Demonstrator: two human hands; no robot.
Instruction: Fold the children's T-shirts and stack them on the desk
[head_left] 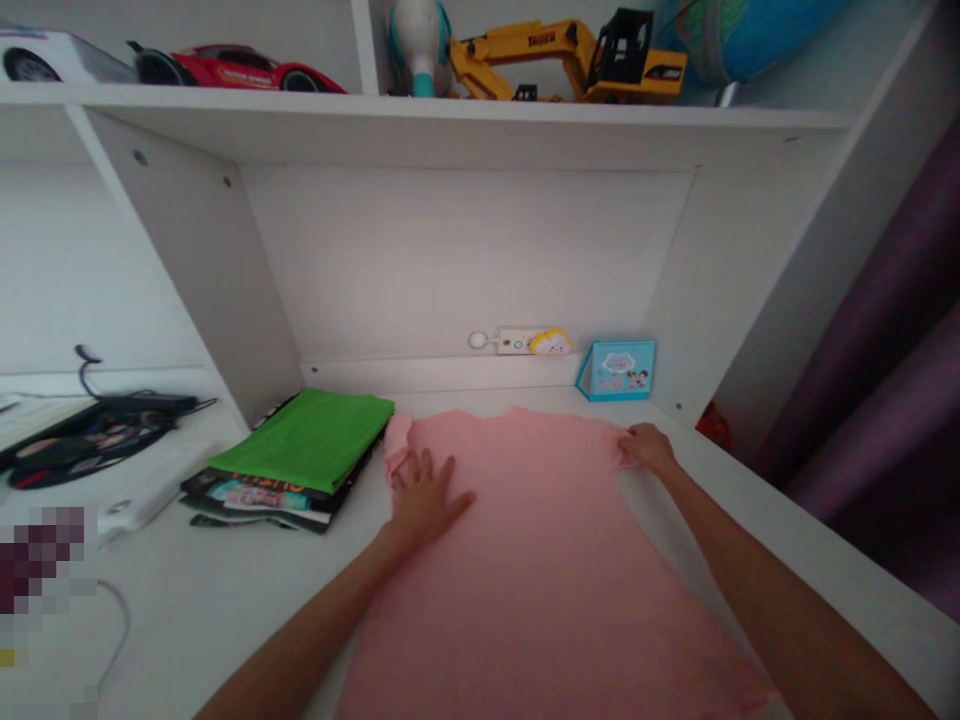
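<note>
Head view: looking forward and down over a white desk [247, 600], pink top [525, 560] front and center.
Pink top: laid out pretty flat on the desk, its far edge toward the back panel, near end running out of the bottom of the view.
Left hand [431, 505]: palm down, fingers spread wide, pressed on the top's far left corner, where a bit of the fabric is bunched or folded over.
Right hand [651, 448]: pinched pretty narrow on the far right corner of the top, so yeah, it's holding a bit of fabric.
Stack on the left: green cloth [311, 440] lying over a dark printed pile [259, 497], just beside the top's left corner. Can't really tell if that pile is all fabric.
Back of the desk: little blue desk calendar [619, 370] standing upright near the right hand, and a white power strip [512, 342] on the back panel with a yellow-and-white cloud [551, 343] on it.
Shelf up top: red toy car [240, 68] on the left, yellow toy excavator [562, 55] further right, with part of a blue globe [750, 35] just beside it.
Far left: some dark stuff [105, 435] I can't make out, plus a pixelated patch lower down.
Right edge: dark purple curtain [877, 380] hanging past the side panel.
</note>
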